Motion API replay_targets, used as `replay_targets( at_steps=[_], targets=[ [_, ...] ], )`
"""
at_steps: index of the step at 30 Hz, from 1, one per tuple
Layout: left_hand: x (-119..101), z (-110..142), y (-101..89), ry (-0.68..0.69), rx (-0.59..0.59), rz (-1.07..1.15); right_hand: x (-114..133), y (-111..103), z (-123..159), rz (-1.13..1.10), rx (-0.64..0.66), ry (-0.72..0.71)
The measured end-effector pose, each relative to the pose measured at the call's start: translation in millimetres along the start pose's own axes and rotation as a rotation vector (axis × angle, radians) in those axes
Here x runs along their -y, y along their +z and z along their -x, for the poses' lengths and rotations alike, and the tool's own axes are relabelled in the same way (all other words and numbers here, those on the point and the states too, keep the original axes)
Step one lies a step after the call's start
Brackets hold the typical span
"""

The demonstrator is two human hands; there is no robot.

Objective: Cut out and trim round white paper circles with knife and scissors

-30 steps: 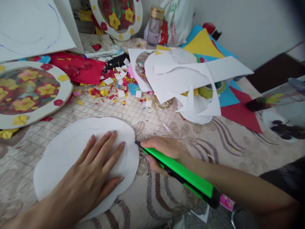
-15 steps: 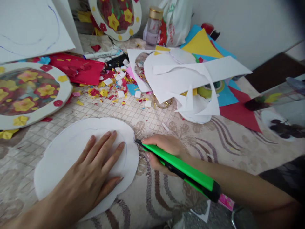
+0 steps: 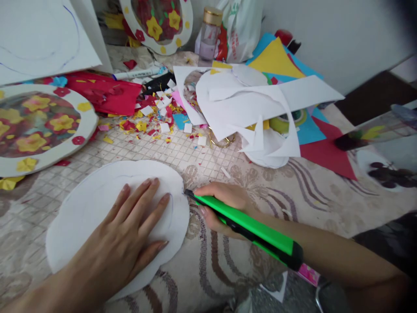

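A white scalloped foam or card sheet with a faint pencilled outline lies flat on the patterned tablecloth. My left hand rests on top of it, palm down with the fingers spread. In my right hand is a green and black utility knife, gripped near its front end. The knife's tip touches the sheet's right edge at a small notch. How far the blade is out cannot be made out.
Decorated oval frames with paper flowers stand at the left and back. Paper scraps are scattered beyond the sheet. White offcuts pile up over coloured paper. A gold-lidded jar stands at the back, beside a plastic bag.
Both hands, the knife and the white sheet hold nearly the same places. The whole view has shifted very slightly.
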State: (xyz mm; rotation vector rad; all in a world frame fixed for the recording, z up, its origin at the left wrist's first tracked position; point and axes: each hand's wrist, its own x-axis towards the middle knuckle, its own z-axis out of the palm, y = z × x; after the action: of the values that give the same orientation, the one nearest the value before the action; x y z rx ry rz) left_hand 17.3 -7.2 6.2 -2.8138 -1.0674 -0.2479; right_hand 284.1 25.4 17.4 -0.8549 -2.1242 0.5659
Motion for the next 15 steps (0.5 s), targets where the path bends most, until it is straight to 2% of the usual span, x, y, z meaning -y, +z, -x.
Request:
replay_targets(
  at_steps=[4, 9, 13, 15],
  targets=[
    [1.3, 0.0, 1.1, -0.007, 0.006, 0.001, -1.3, 1.6, 4.0, -0.016, 0.032, -0.01],
    [3.3, 1.5, 2.0, -0.005, 0.003, 0.03, -0.1, 2.2, 9.6, 0.011, -0.043, 0.059],
    [3.2, 1.5, 1.2, -0.003, -0.005, 0.046, 2.5, -0.1, 7.5, -0.031, 0.019, 0.018],
    [3.0, 1.7, 1.5, -0.007, -0.006, 0.05, 4.5, -1.7, 6.9, -0.066, 0.037, 0.057]
  ],
)
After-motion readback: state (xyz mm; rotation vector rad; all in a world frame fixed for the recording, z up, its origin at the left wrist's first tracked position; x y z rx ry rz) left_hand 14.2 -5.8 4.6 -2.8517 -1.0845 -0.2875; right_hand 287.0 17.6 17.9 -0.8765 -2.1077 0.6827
